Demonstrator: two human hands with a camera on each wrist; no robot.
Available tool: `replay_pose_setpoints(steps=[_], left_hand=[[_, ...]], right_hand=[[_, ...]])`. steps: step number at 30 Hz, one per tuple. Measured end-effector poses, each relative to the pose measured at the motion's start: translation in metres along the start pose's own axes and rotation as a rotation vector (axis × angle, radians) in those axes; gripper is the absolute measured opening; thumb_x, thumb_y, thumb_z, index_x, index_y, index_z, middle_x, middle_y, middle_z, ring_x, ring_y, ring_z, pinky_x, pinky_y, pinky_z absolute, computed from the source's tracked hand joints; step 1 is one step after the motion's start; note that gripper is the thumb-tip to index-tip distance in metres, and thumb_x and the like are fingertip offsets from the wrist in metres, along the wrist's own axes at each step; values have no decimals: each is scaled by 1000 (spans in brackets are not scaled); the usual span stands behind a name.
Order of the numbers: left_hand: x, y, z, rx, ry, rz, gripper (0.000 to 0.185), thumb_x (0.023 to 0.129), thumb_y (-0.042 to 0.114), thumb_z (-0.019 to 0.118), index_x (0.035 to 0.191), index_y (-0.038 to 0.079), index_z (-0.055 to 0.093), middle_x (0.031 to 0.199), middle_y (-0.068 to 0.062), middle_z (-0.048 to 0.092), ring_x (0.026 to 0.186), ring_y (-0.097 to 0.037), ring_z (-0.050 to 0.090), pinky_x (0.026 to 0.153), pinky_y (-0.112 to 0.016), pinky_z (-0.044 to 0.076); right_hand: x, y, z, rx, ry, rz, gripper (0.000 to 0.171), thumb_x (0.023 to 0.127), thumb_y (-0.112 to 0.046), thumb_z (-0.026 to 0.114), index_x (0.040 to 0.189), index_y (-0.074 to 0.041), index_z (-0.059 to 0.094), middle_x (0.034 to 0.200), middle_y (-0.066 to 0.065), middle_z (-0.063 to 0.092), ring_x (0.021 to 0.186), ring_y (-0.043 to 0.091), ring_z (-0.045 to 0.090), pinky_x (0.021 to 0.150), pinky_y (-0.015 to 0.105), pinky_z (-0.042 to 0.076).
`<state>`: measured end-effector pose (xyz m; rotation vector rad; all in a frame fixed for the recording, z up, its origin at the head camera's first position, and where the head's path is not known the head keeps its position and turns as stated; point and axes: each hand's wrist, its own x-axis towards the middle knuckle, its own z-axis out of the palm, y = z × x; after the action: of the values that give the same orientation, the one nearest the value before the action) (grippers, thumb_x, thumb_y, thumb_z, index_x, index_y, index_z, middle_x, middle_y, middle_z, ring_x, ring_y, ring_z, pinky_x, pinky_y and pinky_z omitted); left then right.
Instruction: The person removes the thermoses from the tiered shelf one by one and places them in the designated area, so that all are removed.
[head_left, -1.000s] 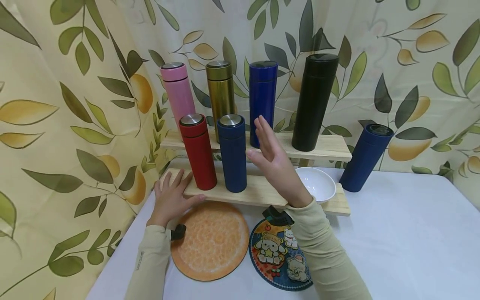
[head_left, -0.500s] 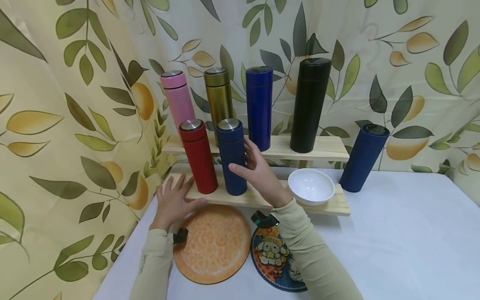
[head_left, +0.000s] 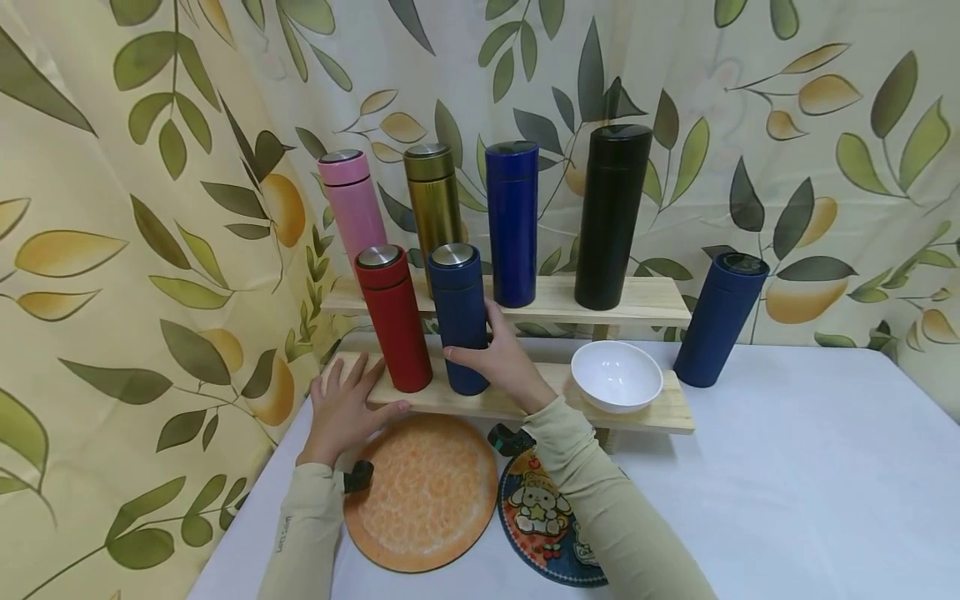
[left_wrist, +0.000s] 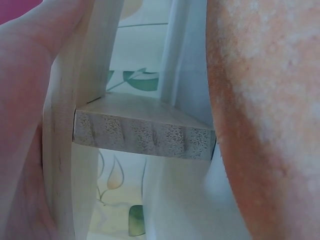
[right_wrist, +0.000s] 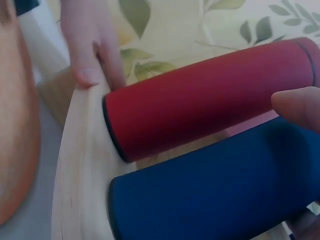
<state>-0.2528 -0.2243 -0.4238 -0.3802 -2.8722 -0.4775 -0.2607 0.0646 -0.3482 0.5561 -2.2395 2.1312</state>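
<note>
A matte navy thermos [head_left: 459,304] with a steel-topped lid stands upright on the lower wooden shelf [head_left: 536,387]. My right hand [head_left: 504,360] is around its lower half from the right, thumb in front and fingers behind, mostly hidden. Just to the left stands a red thermos [head_left: 394,321], which in the right wrist view lies beside the navy thermos [right_wrist: 210,192], close to my right thumb [right_wrist: 295,106]. My left hand [head_left: 341,412] rests with spread fingers on the left end of the lower shelf, its thumb along the front edge; the left wrist view shows the plank's edge [left_wrist: 62,130] against it.
Pink [head_left: 352,204], gold [head_left: 433,196], royal blue [head_left: 512,225] and black [head_left: 613,217] thermoses stand on the upper shelf [head_left: 558,293]. A white bowl [head_left: 617,377] sits right on the lower shelf; another navy thermos [head_left: 720,321] stands beyond. Two round mats [head_left: 423,500] lie in front.
My right hand has come down and left from raised beside the navy thermos to around its lower half. The left hand stays on the shelf end. The view has shifted slightly.
</note>
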Motion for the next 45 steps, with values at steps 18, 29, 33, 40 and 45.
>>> replay_pose_setpoints(steps=[18,29,33,40,45], left_hand=[[-1,-1,3,6,14,0,94,91,72,68,164,15,47,171,-20,33,156,-56,13,116,-78,4],[-1,0,2,4,18,0,94,92,72,68,164,15,48,172,-20,32,156,-56,13,116,-79,5],[1,1,2,3,18,3,95,91,73,68,163,15,48,172,-20,32,156,-56,13,116,-79,6],[1,2,1,-2,17,2,95,92,75,66,164,16,47,171,-20,33,156,-56,13,116,-79,5],[-2,1,1,-7,16,5,96,91,74,67,164,16,47,171,-21,33,155,-57,14,116,-79,5]], right_hand=[[10,1,9,15,49,-39,87,85,-7,83,158,-9,35,144,20,56,128,38,57,111,57,42],[7,-12,10,-106,45,-116,81,86,-16,84,154,-9,41,134,17,63,119,34,64,104,54,49],[3,-25,6,-90,61,-132,81,86,-18,84,154,-12,41,134,15,63,119,33,64,104,56,49],[-7,-52,-5,-55,68,-163,83,86,-19,83,155,-14,38,140,14,58,123,35,60,105,60,47],[-15,-69,-16,-67,94,-161,83,87,-21,83,156,-15,37,143,13,55,126,35,57,106,62,46]])
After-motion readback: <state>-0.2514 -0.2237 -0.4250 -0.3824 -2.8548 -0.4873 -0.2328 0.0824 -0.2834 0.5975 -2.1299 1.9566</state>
